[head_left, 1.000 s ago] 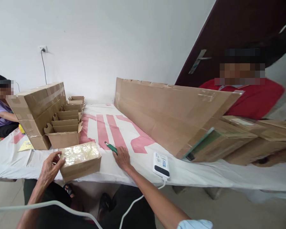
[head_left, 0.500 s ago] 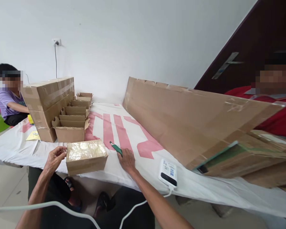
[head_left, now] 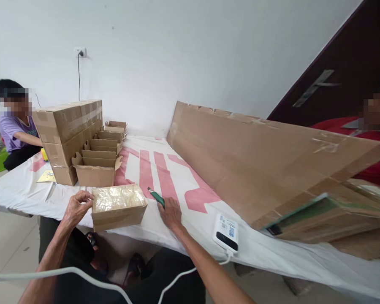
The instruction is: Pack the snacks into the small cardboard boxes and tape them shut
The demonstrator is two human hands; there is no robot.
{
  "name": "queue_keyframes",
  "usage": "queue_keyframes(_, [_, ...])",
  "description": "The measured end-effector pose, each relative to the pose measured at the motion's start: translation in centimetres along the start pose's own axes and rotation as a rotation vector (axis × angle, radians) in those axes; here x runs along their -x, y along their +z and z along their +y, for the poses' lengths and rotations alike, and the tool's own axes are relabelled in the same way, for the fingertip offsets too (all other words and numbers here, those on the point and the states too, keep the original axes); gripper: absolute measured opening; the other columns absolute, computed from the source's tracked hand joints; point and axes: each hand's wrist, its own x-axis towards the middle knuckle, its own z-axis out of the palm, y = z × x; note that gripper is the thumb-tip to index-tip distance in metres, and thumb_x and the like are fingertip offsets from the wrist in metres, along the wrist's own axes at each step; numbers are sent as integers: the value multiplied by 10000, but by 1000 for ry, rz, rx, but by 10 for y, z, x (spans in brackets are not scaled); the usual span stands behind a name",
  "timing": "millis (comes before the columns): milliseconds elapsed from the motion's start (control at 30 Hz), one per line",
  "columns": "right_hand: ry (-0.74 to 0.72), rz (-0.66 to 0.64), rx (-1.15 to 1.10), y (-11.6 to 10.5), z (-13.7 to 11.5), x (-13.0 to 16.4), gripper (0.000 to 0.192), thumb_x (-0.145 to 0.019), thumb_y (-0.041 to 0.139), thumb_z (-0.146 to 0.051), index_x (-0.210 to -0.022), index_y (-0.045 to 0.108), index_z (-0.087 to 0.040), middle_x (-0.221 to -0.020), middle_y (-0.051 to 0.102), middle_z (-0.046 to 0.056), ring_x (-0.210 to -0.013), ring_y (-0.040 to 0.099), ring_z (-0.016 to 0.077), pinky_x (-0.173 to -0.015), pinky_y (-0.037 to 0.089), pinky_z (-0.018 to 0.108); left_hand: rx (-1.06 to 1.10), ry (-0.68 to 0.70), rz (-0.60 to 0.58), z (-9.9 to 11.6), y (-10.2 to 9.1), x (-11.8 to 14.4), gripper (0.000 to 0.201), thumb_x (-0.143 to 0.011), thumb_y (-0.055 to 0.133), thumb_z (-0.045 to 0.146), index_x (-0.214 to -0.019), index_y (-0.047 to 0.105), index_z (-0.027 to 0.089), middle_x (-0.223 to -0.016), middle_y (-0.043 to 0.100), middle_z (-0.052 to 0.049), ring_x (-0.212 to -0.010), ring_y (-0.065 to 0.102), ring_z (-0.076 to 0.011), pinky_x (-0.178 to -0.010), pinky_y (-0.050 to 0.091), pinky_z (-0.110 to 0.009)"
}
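Left hand (head_left: 76, 207) fingers loosely grip the taped box (head_left: 118, 207) overhanging the tabletop (head_left: 177, 228) edge; right hand (head_left: 170, 213), flat beside it, pins the green cutter (head_left: 156, 196), so a nudge risks toppling.

long cardboard sheet (head_left: 266, 156), stacked cartons (head_left: 68, 126), open boxes (head_left: 96, 171), power bank (head_left: 226, 232)

no words or numbers can be read. the white device (head_left: 226, 232) near the table edge bears a label with small blue square codes, too small to make out. the white table cover (head_left: 164, 177) carries large pink strokes, parts of a print that cannot be read. the yellow paper (head_left: 47, 177) shows nothing legible.
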Motion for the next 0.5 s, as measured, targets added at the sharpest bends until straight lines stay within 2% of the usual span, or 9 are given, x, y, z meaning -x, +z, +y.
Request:
queue_keyframes(133, [6, -9, 2, 0, -1, 0, 230, -1041, 503, -309, -1123, 686, -197, -1029, 674, 110, -1014, 565, 292, -896, 423, 396, -52, 86, -29, 4, -2, 2, 253, -706, 754, 436, -770, 827, 202, -979, 744, -67, -727, 657, -162, -735, 566, -298])
queue_keyframes(333, [11, -12, -4, 0, 0, -1, 246, -1049, 491, -313, -1153, 684, -201, -1039, 683, 115, -1023, 571, 296, -911, 430, 401, -140, 94, -82, -2, -5, -2, 257, -744, 779, 435, -855, 845, 212, -1068, 747, -85, -794, 699, -192, -806, 612, -345])
queue_keyframes(433, [13, -11, -14, 0, 0, -1, 243, -1041, 501, -306, -1167, 683, -205, -1053, 686, 114, -1030, 572, 294, -913, 431, 401, -151, 118, -130, -6, -6, -4, 283, -768, 774, 424, -940, 858, 216, -1203, 745, -117, -1041, 730, -272, -990, 605, -427])
queue_keyframes(500, [15, -10, -21, 0, -1, -1, 240, -1036, 505, -303, -1171, 684, -215, -1058, 685, 111, -1033, 570, 294, -914, 431, 403, -146, 131, -178, -7, -6, -5, 310, -778, 772, 407, -1008, 863, 219, -1294, 737, -132, -1262, 675, -329, -1147, 526, -490])
